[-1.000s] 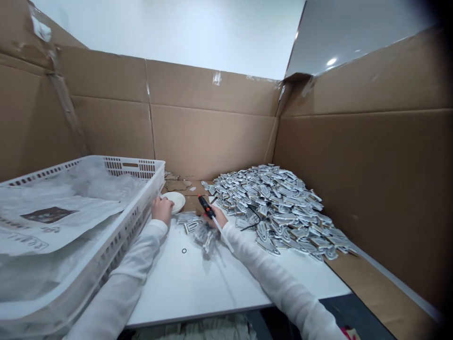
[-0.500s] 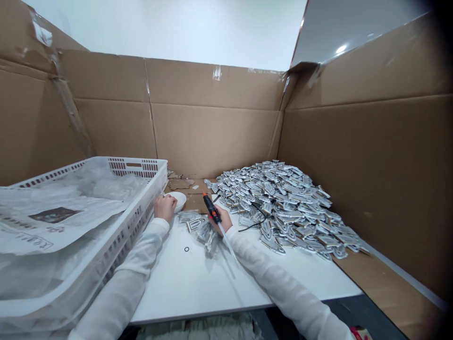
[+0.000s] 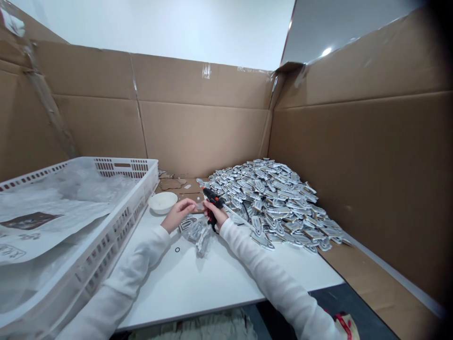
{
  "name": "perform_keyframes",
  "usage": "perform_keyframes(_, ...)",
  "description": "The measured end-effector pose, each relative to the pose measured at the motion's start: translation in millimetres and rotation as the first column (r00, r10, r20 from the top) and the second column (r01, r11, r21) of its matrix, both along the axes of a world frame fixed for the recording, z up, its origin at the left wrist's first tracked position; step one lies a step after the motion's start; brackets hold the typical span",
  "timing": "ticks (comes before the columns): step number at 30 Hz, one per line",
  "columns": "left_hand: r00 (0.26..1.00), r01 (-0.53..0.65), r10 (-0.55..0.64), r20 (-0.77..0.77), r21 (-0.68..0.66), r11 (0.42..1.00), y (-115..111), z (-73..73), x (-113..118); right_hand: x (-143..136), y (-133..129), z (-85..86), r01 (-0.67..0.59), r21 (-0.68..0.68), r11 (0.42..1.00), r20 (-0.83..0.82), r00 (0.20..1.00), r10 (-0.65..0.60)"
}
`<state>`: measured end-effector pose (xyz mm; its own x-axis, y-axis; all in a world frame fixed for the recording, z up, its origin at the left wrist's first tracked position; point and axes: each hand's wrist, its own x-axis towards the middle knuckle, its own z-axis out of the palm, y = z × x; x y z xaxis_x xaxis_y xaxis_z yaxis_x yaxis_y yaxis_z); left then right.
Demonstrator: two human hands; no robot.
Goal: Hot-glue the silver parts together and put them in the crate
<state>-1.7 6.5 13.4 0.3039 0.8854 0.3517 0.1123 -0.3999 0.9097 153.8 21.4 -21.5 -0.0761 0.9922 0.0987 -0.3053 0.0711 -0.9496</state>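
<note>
My right hand [image 3: 216, 213] is closed around a black hot glue gun [image 3: 213, 197] with an orange tip pointing away to the left; a long pale glue stick [image 3: 239, 216] juts from its rear. Close beside its fingertips is my left hand [image 3: 181, 212], fingers pinched together. Something small and pale seems to lie between the two hands, too small to name. Below them on the white table sit crumpled clear plastic bags [image 3: 201, 236] and a flat black-and-white piece [image 3: 186, 224]. A white bowl [image 3: 163, 203] stands left of my left hand.
A white plastic crate [image 3: 141, 189] with clear bags and a printed sheet [image 3: 46, 226] fills the left side. At the right rises a large pile of bagged flat pieces [image 3: 272, 198]. A small dark ring [image 3: 177, 250] lies on the white table [image 3: 198, 288]. Cardboard walls [image 3: 205, 127] enclose the space.
My left hand has left the bowl and come rightward to my right hand's fingertips. The glue gun has turned, its glue stick now slanting more to the right. The view has shifted slightly right.
</note>
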Motion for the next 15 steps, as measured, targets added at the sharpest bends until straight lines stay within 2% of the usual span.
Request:
perform_keyframes(3, 0.990, -0.095, 0.110, -0.090, 0.161, 0.982, 0.1, -5.6, 1.5, 3.6, -3.9, 6.7, -0.206, -0.116, 0.972, -0.102, 0.976, 0.195)
perform_keyframes(5, 0.972, -0.129, 0.177, -0.152, 0.283, 0.950, 0.4, -8.1, 1.8, 4.3, -7.8, 10.2, -0.302, -0.138, 0.943, -0.129, 0.950, 0.285)
perform_keyframes(7, 0.953, -0.117, 0.208, -0.222, 0.363, 0.924, -0.6, -8.4, 1.2, 3.8, -9.3, 10.3, -0.319, -0.124, 0.940, -0.131, 0.944, 0.303)
perform_keyframes(9, 0.916, -0.102, 0.235, -0.324, 0.378, 0.920, -2.5, -7.5, -1.3, 3.1, -7.6, 7.3, -0.281, -0.119, 0.952, -0.137, 0.955, 0.264)
perform_keyframes(11, 0.830, -0.058, 0.254, -0.496, 0.377, 0.925, -4.5, -7.5, -6.1, 3.0, -4.1, 3.8, -0.214, -0.128, 0.968, -0.153, 0.969, 0.194)
perform_keyframes(13, 0.672, 0.040, 0.259, -0.693, 0.384, 0.923, -6.0, -10.2, -11.8, 3.4, -1.1, 2.1, -0.139, -0.138, 0.981, -0.164, 0.980, 0.115)
perform_keyframes(15, 0.512, 0.152, 0.251, -0.822, 0.374, 0.915, -6.5, -15.0, -15.9, 3.7, 0.1, 2.7, -0.070, -0.145, 0.987, -0.158, 0.986, 0.047)
